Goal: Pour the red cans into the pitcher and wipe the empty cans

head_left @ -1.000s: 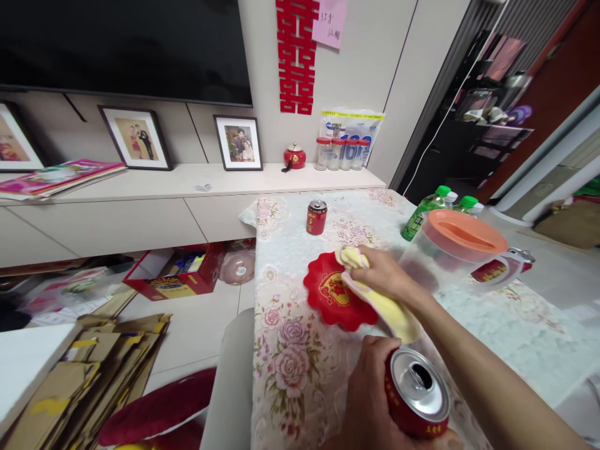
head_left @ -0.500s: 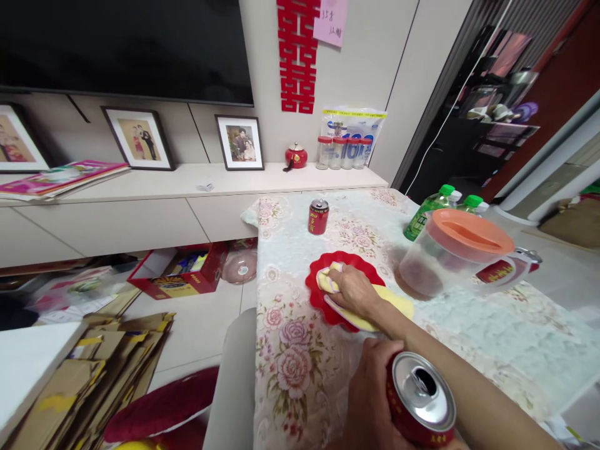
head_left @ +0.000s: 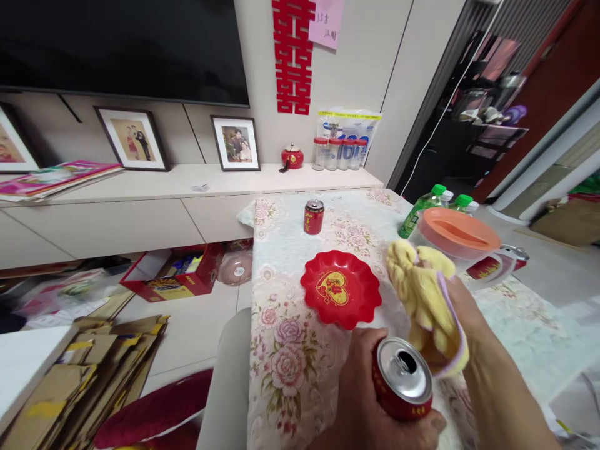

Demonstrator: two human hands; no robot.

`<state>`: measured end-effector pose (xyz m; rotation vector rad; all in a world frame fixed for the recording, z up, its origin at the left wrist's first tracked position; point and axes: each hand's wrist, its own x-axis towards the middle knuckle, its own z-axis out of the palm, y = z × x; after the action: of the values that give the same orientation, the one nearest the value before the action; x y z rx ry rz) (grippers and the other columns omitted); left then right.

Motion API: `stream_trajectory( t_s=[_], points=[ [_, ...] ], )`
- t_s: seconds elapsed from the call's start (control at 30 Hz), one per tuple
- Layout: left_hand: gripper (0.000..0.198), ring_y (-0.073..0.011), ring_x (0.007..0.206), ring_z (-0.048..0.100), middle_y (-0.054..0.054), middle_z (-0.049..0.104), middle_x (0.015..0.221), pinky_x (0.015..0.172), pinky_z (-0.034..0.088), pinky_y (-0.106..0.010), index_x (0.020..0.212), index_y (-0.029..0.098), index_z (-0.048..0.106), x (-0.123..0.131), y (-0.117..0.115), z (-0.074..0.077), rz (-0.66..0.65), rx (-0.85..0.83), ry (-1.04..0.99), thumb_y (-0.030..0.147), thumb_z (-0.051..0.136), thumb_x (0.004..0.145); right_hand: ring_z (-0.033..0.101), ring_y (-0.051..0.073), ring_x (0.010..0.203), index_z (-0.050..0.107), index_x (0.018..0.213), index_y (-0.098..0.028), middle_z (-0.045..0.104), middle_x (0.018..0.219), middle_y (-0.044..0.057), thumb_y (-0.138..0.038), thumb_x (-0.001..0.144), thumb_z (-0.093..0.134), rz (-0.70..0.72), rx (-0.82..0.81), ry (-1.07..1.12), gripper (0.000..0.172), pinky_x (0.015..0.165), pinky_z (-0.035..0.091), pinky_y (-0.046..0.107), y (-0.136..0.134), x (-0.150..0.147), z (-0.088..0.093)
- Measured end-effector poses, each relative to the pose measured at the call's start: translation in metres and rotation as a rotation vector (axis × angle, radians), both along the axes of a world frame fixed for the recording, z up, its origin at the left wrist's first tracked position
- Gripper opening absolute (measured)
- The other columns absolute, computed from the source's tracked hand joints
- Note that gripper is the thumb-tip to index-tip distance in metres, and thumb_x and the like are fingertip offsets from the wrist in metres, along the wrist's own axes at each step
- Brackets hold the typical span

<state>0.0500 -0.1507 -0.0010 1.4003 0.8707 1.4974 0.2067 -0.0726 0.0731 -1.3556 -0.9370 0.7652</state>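
Note:
Close to me, my left hand [head_left: 359, 394] is wrapped round an opened red drink can [head_left: 404, 381], held upright over the table's near side. My right hand [head_left: 464, 300] grips a bunched yellow cloth [head_left: 424, 300] with a purple edge, raised to the right of the red plate; the cloth partly hides its fingers. The scalloped red plate [head_left: 365, 290] lies bare on the flowered tablecloth [head_left: 290, 369], a gold heart print showing at its middle. Beyond the plate stands a second red can [head_left: 314, 217].
A clear pitcher with an orange lid [head_left: 462, 231] and green-capped bottles [head_left: 422, 209] stand at the right of the table. Behind is a white cabinet [head_left: 276, 181] bearing jars and framed photos. Flattened cardboard [head_left: 60, 387] and a red box [head_left: 173, 275] lie on the floor at left.
My right hand has lifted the yellow cloth off the red plate and moved right, uncovering the plate's print. My left hand still holds the can, now slightly further left.

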Motion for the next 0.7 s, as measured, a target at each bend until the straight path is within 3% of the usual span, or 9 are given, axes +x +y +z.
stream_trajectory(
  t_s=[0.2, 0.37, 0.53, 0.6, 0.7],
  points=[
    [0.062, -0.0215, 0.085, 0.070, 0.000, 0.070, 0.097, 0.080, 0.062, -0.036, 0.114, 0.025, 0.058, -0.012, 0.026, 0.042, 0.002, -0.009, -0.002, 0.025, 0.086, 0.059, 0.076, 0.031, 0.075, 0.066, 0.103, -0.025, 0.077, 0.077, 0.004, -0.061, 0.085, 0.069, 0.082, -0.078, 0.233, 0.041, 0.072, 0.062, 0.048, -0.043, -0.025, -0.040],
    [0.061, -0.0284, 0.095, 0.071, -0.008, 0.072, 0.105, 0.086, 0.061, -0.046, 0.115, 0.022, 0.057, 0.002, 0.043, 0.065, 0.093, -0.074, 0.117, 0.034, 0.085, 0.061, 0.077, 0.032, 0.090, 0.070, 0.121, -0.025, 0.079, 0.093, 0.008, -0.064, 0.093, 0.058, -0.109, 0.136, 0.102, 0.049, 0.081, 0.062, 0.048, -0.057, -0.039, -0.058],
    [0.062, -0.0312, 0.100, 0.069, -0.011, 0.071, 0.106, 0.093, 0.058, -0.051, 0.112, 0.021, 0.057, 0.018, 0.047, 0.073, 0.075, -0.120, 0.119, 0.045, 0.085, 0.063, 0.073, 0.038, 0.113, 0.068, 0.128, -0.022, 0.077, 0.123, 0.016, -0.061, 0.094, 0.060, -0.354, 0.273, -0.059, 0.053, 0.090, 0.059, 0.052, -0.069, -0.039, -0.070],
    [0.067, -0.0307, 0.101, 0.069, -0.011, 0.071, 0.108, 0.093, 0.058, -0.050, 0.116, 0.021, 0.057, 0.022, 0.045, 0.071, 0.016, -0.159, 0.078, 0.051, 0.086, 0.064, 0.072, 0.038, 0.114, 0.071, 0.122, -0.020, 0.077, 0.123, 0.017, -0.060, 0.092, 0.064, -0.455, 0.364, -0.179, 0.051, 0.094, 0.057, 0.053, -0.074, -0.036, -0.074],
    [0.073, -0.0294, 0.099, 0.070, -0.011, 0.071, 0.108, 0.090, 0.060, -0.046, 0.119, 0.020, 0.055, 0.025, 0.041, 0.063, -0.053, -0.164, 0.009, 0.060, 0.086, 0.065, 0.071, 0.036, 0.112, 0.074, 0.121, -0.019, 0.077, 0.119, 0.014, -0.051, 0.092, 0.069, -0.494, 0.509, -0.346, 0.044, 0.101, 0.053, 0.053, -0.079, -0.030, -0.078]
  ],
)
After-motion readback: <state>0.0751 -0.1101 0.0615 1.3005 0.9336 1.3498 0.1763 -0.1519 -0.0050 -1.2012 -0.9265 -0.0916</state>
